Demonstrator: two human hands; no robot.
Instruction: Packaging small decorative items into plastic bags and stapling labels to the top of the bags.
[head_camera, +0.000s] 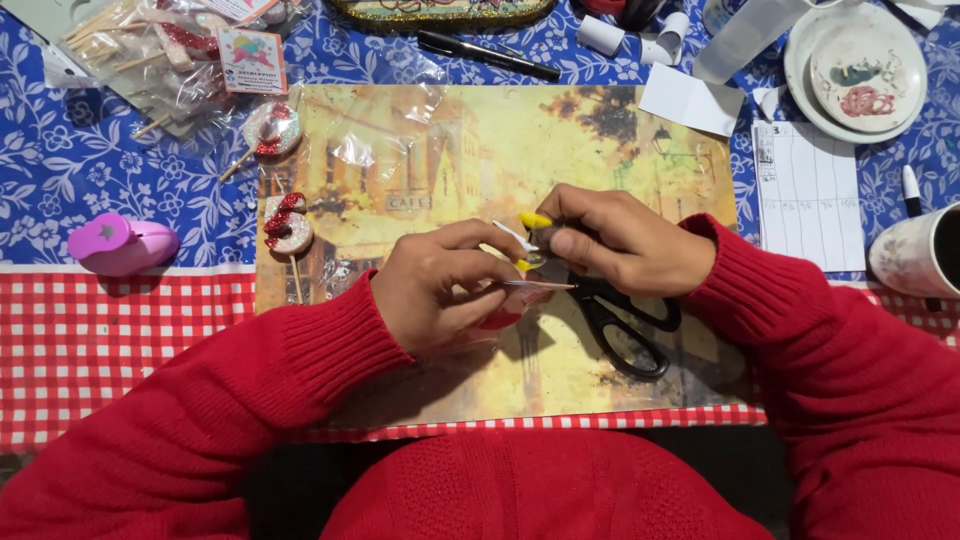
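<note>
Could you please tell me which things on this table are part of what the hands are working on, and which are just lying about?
In hand:
left hand pinching a small flat red-and-white piece
right hand holding a small yellow-and-white piece
picture mat under them

Lying about:
black scissors
pink punch
glittery stick ornaments
black pen
white plate
lined paper
mug

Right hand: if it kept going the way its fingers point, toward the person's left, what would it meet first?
The right hand points at the left hand, fingertips nearly meeting over the small yellow and white piece. That piece comes first, then the left fingers; depth is hard to judge.
</note>
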